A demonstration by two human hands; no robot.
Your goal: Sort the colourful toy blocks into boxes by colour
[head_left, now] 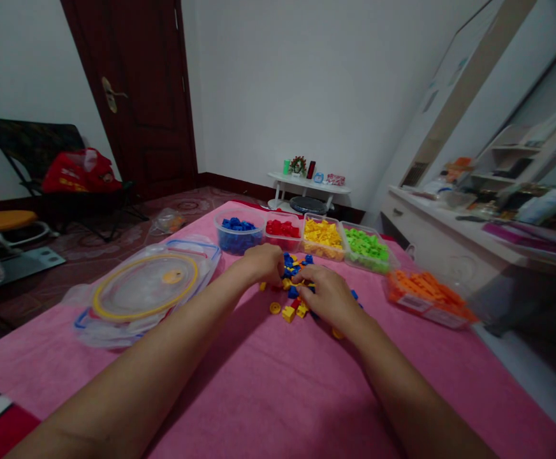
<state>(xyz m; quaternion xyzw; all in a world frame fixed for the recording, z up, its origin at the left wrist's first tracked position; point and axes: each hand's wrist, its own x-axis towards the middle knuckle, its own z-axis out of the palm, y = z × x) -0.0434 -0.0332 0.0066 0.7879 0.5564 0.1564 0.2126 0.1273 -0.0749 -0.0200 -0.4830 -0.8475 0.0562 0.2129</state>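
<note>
A loose pile of blue, yellow and red plastic building bricks lies on the pink cloth in front of me. My left hand reaches over the far left side of the pile, its fingers bent down and together; whatever they hold is hidden. At the pile's right side, my right hand is low over the bricks with thumb and forefinger apart, touching or nearly touching blue and yellow pieces. Behind the hands stand clear tubs of blue bricks, red bricks, yellow bricks and green bricks.
An orange brick box sits at the cloth's right edge. Stacked lids, one yellow-rimmed, lie to the left. Beyond the pink-covered surface are a low white table, a folding chair and a cluttered desk.
</note>
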